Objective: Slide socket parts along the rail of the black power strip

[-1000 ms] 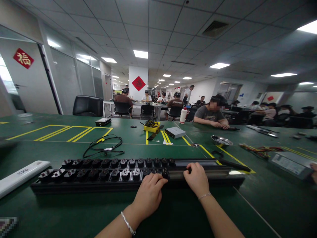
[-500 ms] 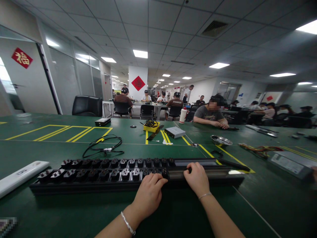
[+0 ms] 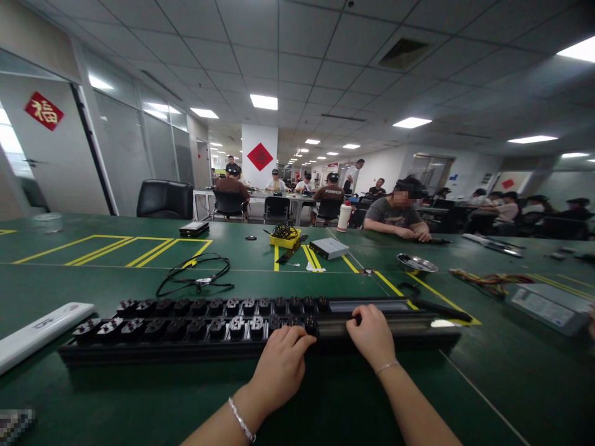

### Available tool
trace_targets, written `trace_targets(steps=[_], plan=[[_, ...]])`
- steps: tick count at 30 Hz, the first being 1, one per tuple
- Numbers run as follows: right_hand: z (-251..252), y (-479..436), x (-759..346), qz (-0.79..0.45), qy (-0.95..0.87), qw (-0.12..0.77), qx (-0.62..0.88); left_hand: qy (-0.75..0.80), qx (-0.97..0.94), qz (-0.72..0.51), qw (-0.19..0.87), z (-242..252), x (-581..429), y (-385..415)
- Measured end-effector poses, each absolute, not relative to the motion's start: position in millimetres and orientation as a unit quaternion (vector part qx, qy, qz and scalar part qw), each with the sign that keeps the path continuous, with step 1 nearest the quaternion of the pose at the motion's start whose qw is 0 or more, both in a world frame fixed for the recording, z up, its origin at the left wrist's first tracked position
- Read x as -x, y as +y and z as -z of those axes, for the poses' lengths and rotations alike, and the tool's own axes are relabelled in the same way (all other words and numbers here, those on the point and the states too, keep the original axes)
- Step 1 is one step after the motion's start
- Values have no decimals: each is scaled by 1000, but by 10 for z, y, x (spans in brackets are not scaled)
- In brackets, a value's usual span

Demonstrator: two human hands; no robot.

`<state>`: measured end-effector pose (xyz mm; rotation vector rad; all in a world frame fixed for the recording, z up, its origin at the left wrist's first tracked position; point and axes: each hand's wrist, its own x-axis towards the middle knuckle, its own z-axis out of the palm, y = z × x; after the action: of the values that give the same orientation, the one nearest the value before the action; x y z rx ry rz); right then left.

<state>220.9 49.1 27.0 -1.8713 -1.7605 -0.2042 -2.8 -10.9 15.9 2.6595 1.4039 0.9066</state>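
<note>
A long black socket strip (image 3: 186, 337) lies across the green table (image 3: 116, 396) in front of me, with two rows of black outlet modules (image 3: 204, 316) filling its left part. My left hand (image 3: 279, 365) rests on the strip's near edge at the last module of the front row, fingers curled over it. My right hand (image 3: 372, 337) presses on the bare channel of the strip just to the right, fingertips curled into the groove. Both wrists wear thin bracelets.
A white strip (image 3: 39, 325) lies at the left. Behind the socket strip are a black cable (image 3: 195, 279), a yellow tray of cables (image 3: 284, 235), a grey box (image 3: 329, 248), a metal dish (image 3: 416, 263) and a grey unit (image 3: 548, 303). A seated person (image 3: 395, 217) works across the table.
</note>
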Motion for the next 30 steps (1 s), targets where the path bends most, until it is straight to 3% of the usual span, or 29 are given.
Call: trace_targets(steps=[30], plan=[[-282, 469, -2226, 94, -651, 276, 701, 441, -847, -297, 8, -171, 25, -108]])
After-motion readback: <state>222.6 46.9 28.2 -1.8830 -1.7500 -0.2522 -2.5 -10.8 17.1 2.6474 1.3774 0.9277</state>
